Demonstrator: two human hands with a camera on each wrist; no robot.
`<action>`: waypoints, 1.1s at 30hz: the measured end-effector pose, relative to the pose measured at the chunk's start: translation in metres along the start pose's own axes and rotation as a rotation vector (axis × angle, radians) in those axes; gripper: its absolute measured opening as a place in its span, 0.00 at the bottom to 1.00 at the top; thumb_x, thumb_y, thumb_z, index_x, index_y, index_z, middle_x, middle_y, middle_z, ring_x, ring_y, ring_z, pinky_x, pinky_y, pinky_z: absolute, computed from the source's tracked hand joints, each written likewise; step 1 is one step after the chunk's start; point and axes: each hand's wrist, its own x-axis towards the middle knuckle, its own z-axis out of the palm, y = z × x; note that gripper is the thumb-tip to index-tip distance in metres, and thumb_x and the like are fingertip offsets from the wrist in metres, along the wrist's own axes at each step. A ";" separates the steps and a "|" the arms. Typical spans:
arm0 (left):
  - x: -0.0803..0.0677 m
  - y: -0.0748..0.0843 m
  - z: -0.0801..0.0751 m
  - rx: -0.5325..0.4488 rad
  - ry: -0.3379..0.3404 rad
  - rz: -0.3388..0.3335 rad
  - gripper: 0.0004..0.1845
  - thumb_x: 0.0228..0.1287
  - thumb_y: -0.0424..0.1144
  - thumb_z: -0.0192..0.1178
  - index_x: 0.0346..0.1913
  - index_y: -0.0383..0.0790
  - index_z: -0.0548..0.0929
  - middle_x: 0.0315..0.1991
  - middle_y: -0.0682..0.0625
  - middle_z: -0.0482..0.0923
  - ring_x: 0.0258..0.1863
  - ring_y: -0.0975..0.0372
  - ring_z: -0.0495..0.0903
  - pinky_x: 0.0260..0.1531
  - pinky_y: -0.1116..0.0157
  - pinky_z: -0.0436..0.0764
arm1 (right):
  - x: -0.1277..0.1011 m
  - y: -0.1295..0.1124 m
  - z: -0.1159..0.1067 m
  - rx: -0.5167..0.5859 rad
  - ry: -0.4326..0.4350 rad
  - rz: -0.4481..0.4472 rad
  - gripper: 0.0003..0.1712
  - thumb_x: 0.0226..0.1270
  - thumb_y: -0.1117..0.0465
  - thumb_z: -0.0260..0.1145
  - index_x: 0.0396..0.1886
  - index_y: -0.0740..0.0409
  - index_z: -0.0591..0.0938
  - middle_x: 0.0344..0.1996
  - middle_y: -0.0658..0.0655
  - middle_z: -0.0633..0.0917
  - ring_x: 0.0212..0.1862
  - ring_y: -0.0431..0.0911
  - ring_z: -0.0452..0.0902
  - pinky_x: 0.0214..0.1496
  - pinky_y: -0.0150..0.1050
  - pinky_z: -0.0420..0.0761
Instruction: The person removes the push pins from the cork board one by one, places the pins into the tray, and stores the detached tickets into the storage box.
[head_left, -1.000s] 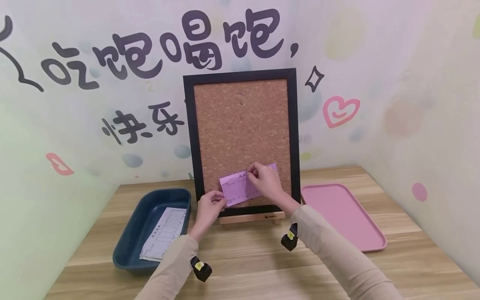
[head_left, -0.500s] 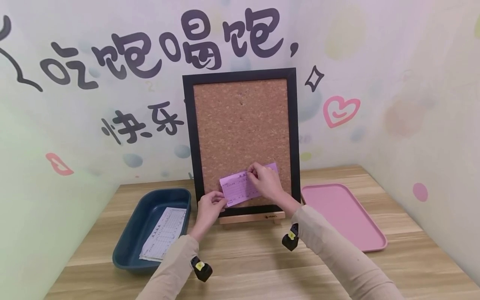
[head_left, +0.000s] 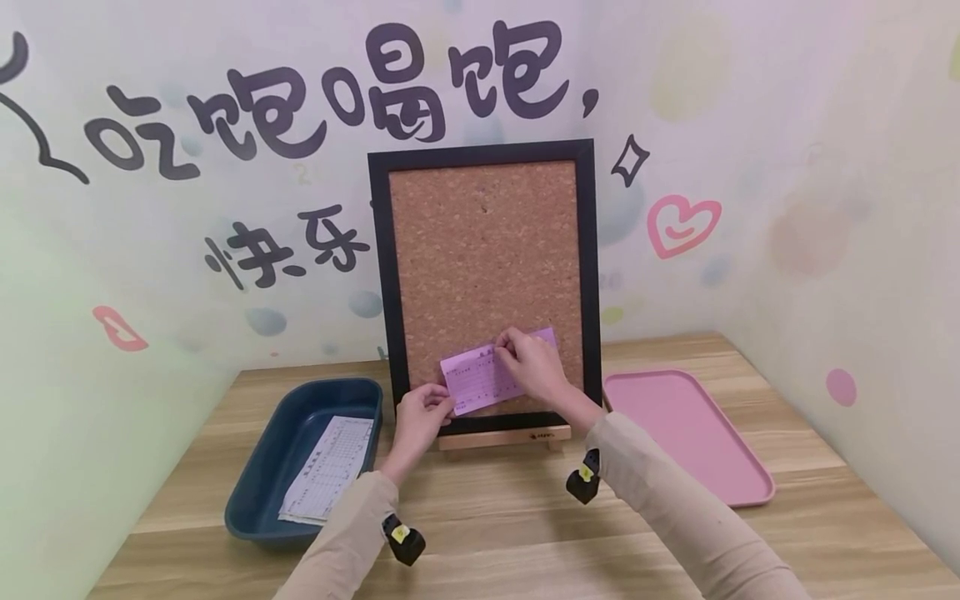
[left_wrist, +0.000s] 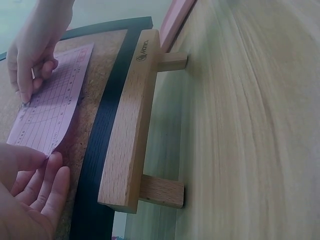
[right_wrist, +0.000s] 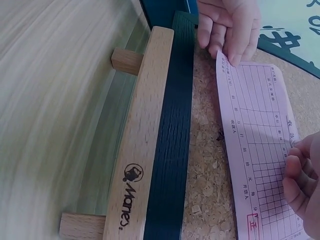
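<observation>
A pinkish-purple printed receipt slip lies tilted against the lower part of a black-framed cork board, its right end higher. My left hand pinches the slip's lower left corner between thumb and finger, as the left wrist view shows. At the middle of the upper edge, my right hand presses curled fingertips to the slip and board. They pinch a tiny thing that looks like a pin, mostly hidden. In the right wrist view, the slip spans between both hands, and its lower edge stands slightly off the cork.
The board leans on a small wooden easel against the wall. On the left stands a dark blue basin holding white printed slips. A pink tray lies on the wooden table at right.
</observation>
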 end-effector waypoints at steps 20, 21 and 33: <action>0.000 0.001 -0.002 0.009 -0.002 -0.015 0.06 0.56 0.25 0.57 0.35 0.22 0.77 0.28 0.37 0.79 0.23 0.60 0.79 0.25 0.66 0.83 | -0.002 -0.001 0.001 -0.056 -0.004 -0.043 0.03 0.61 0.65 0.60 0.30 0.59 0.79 0.19 0.50 0.78 0.19 0.38 0.65 0.19 0.28 0.64; -0.001 0.001 -0.002 0.010 0.000 -0.017 0.06 0.56 0.25 0.57 0.35 0.23 0.77 0.28 0.37 0.79 0.23 0.61 0.79 0.25 0.67 0.83 | -0.002 -0.001 0.001 -0.057 -0.004 -0.042 0.03 0.61 0.65 0.60 0.30 0.59 0.79 0.19 0.50 0.78 0.19 0.38 0.65 0.19 0.28 0.64; -0.013 0.028 -0.006 -0.001 0.000 0.027 0.05 0.54 0.21 0.55 0.32 0.17 0.75 0.27 0.30 0.77 0.23 0.50 0.80 0.25 0.60 0.83 | -0.007 -0.006 -0.001 -0.033 -0.056 -0.052 0.04 0.63 0.63 0.59 0.32 0.58 0.79 0.17 0.47 0.75 0.19 0.37 0.63 0.19 0.28 0.62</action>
